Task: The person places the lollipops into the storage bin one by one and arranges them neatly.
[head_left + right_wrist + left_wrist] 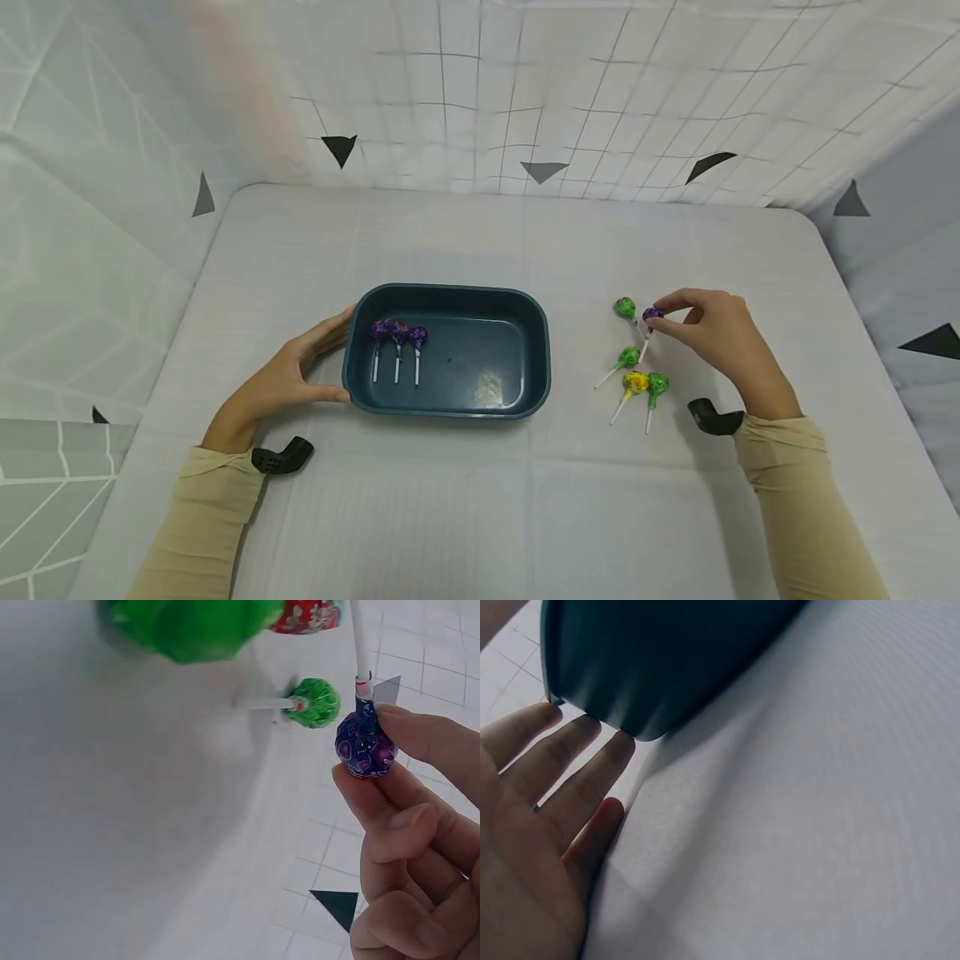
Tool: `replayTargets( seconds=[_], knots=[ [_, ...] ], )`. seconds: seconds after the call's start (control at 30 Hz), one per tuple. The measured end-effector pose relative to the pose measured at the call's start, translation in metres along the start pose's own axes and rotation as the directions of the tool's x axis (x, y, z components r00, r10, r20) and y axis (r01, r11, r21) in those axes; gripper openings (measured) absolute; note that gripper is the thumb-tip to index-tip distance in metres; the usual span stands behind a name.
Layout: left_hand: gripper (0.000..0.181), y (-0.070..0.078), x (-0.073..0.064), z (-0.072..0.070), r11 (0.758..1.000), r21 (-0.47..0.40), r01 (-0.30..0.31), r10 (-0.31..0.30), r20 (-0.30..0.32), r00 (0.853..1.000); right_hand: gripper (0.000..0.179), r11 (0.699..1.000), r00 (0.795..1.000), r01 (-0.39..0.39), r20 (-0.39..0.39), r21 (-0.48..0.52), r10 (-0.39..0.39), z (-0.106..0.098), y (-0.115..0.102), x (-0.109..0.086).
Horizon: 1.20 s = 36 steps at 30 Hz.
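Note:
A dark teal tray (536,358) sits mid-table with three purple lollipops (398,333) lined up at its left end. My left hand (300,367) lies open against the tray's left wall, its straight fingers (577,750) touching the tray (667,660). My right hand (705,329) pinches a purple lollipop (652,314) by its wrapped head (365,746), just above the cloth. Three green lollipops (625,309) (627,358) (657,384) and a yellow one (636,383) lie on the cloth beside it. One green lollipop (315,703) shows just beyond the held one.
White cloth (480,500) covers the table, with white grid-patterned walls (600,100) on three sides. A black wrist-camera mount (281,458) sits by my left wrist and another (712,417) by my right.

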<state>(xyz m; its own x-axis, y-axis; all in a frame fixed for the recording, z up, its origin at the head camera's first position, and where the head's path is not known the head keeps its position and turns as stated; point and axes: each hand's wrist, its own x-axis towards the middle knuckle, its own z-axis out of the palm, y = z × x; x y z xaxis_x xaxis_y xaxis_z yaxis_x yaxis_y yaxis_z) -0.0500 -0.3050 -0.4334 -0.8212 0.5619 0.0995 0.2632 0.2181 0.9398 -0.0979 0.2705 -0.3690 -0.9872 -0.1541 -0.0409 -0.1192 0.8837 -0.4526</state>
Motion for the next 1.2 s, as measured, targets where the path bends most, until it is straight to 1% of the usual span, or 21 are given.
replayTargets(
  seconds=[0.23, 0.37, 0.53, 0.6, 0.77, 1.2],
  knots=[
    [0.116, 0.001, 0.0, 0.0, 1.0, -0.006, 0.008, -0.008, 0.002, 1.0, 0.026, 1.0, 1.0, 0.014, 0.003, 0.006, -0.014, -0.003, -0.013, 0.002],
    [0.116, 0.001, 0.0, 0.0, 1.0, -0.013, 0.004, -0.004, 0.003, 1.0, 0.027, 1.0, 1.0, 0.006, 0.007, 0.015, -0.006, -0.004, -0.021, 0.004],
    [0.117, 0.0, 0.001, -0.001, 1.0, -0.012, -0.003, 0.003, 0.002, 1.0, 0.026, 1.0, 1.0, 0.016, 0.007, 0.027, -0.016, -0.005, -0.031, 0.008],
    [0.117, 0.0, 0.001, -0.001, 1.0, -0.013, 0.003, -0.003, 0.001, 1.0, 0.026, 0.999, 1.0, 0.022, 0.01, 0.027, -0.022, -0.005, -0.035, 0.009],
    [0.116, 0.001, 0.0, 0.0, 1.0, -0.013, 0.018, -0.018, 0.001, 1.0, 0.028, 0.999, 0.999, 0.029, 0.033, 0.023, -0.03, -0.005, -0.046, 0.013],
    [0.118, 0.001, 0.001, 0.0, 1.0, -0.012, 0.021, -0.021, -0.008, 1.0, 0.025, 0.997, 0.995, 0.057, 0.081, 0.056, -0.061, -0.007, -0.074, 0.022]
  ],
)
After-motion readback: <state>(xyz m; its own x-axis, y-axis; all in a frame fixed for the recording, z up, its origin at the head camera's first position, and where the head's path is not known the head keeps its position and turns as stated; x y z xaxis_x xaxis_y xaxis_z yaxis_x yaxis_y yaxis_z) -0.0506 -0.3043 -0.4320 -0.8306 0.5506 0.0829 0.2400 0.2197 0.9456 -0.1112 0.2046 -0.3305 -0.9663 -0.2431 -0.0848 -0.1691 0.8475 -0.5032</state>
